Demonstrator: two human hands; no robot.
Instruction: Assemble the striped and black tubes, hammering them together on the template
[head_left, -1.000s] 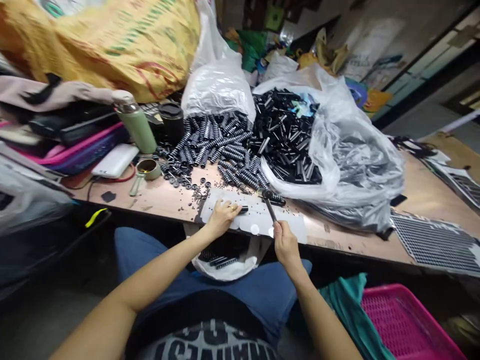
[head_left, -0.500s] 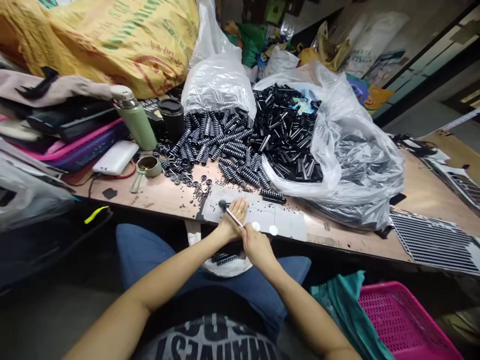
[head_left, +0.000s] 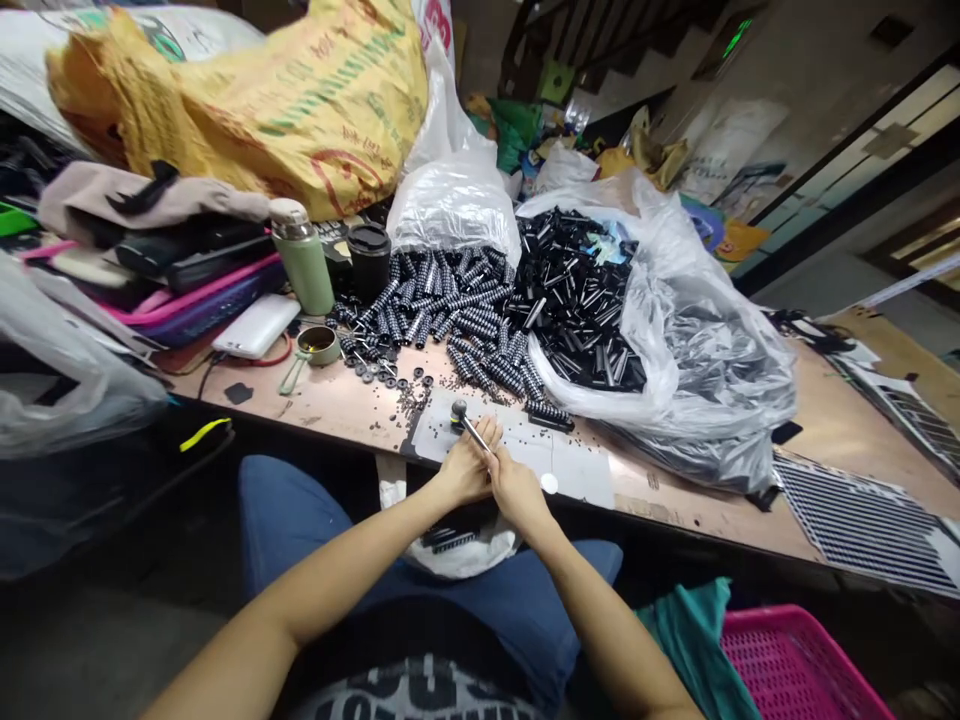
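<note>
Closed on the rear of the hammer [head_left: 471, 429], the right hand [head_left: 519, 492] sits at the near edge of the bench [head_left: 337, 402], its thumb side against the left hand [head_left: 466, 472]. From that grip the hammer runs forward and leftward, its long axis slanting across the bench toward the far left corner, with the head leading. The left hand is the nearer of the two to that head: it lies low at the near edge of the grey plate [head_left: 585, 474], and the shaft passes above its fingers. Whether the left fingers pinch anything cannot be told (the shaft and the right hand hide them). The hammer's head stands over the left part of the plate; whether it touches down is unclear, as a dark patch lies directly below it.

The hammer is slim, with a bright metal shaft and a dull grey, rounded head. A white disc [head_left: 549, 484] lies at the plate's near edge, right of both hands. Striped rods [head_left: 480, 322] are heaped beyond the plate, toward the bench's far side.
</note>
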